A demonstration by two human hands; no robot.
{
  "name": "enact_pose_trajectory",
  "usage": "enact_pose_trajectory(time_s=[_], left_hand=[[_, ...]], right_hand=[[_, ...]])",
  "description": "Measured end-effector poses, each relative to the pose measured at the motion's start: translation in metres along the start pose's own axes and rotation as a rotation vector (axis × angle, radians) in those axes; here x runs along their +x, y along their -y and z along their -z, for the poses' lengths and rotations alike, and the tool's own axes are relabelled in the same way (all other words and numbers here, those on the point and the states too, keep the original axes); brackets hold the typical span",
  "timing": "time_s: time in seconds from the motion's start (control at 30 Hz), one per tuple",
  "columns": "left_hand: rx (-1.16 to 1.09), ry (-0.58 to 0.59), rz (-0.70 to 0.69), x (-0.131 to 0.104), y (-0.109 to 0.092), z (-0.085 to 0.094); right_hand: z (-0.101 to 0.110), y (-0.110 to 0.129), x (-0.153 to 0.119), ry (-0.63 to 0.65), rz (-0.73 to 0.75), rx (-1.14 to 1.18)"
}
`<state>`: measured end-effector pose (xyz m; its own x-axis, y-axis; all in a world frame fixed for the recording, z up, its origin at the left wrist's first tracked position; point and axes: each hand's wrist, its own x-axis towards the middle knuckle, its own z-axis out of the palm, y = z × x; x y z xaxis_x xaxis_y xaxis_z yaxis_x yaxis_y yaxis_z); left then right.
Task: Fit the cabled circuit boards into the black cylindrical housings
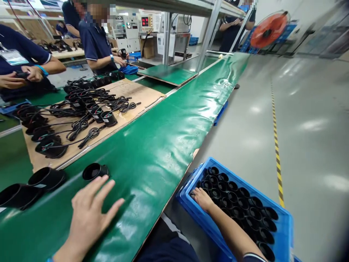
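My left hand [91, 211] hovers over the green work surface with its fingers spread, holding nothing. Just beyond its fingertips stands a round black plastic housing [95, 171], open at the top. Farther left are two larger black housings [47, 178]. My right hand [201, 198] reaches down into a blue crate [286, 233] at my right side. Its fingers are curled at a black housing in the crate's near left corner, mostly covered by the hand. Rows of similar black housings [233, 196] fill the crate, openings up.
Across the green bench [163, 131], a cardboard sheet [131, 87] carries several black housings with coiled cables [92, 134]. Co-workers handle parts on the far side. A metal post [208, 36] rises behind the bench. An orange fan [268, 31] and a striped floor line [276, 145] lie to the right.
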<state>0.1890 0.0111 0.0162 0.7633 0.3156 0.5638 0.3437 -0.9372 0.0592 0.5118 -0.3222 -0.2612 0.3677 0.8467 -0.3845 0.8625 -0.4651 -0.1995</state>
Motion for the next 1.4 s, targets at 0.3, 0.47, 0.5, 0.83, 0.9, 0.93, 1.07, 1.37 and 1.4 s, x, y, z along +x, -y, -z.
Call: enact_pose_trajectory(time_s=[0.3,0.47,0.5,0.83,0.9,0.93,1.07,1.37,1.4], left_hand=[[-0.171,0.232,-0.117,-0.017,-0.018,-0.021],[-0.191,0.239,-0.109,-0.018,-0.017,-0.019],[-0.195,0.24,-0.106,-0.018,-0.018,-0.019],[-0.29,0.235,-0.072,-0.02,-0.019,-0.025],[-0.365,0.233,-0.038,-0.022,-0.023,-0.019],[-0.41,0.235,-0.015,-0.023,-0.026,-0.015],[-0.584,0.239,0.095,-0.025,-0.037,0.005],[-0.878,0.216,0.317,-0.033,-0.025,0.036],[-0.844,0.192,0.401,-0.039,-0.018,0.04]], right_hand=[[-0.006,-0.018,-0.002,0.015,0.004,0.086],[0.012,-0.02,-0.029,-0.116,-0.051,0.324],[0.019,-0.019,-0.037,-0.162,-0.069,0.384],[0.131,0.083,-0.116,-0.711,-0.279,1.134],[0.156,0.124,-0.106,-0.666,-0.192,1.67],[0.167,0.145,-0.098,-0.566,-0.14,1.905],[0.2,0.212,-0.063,0.063,-0.065,2.332],[0.212,0.281,0.0,0.505,0.167,1.671],[0.216,0.283,0.008,0.41,0.254,1.533]])
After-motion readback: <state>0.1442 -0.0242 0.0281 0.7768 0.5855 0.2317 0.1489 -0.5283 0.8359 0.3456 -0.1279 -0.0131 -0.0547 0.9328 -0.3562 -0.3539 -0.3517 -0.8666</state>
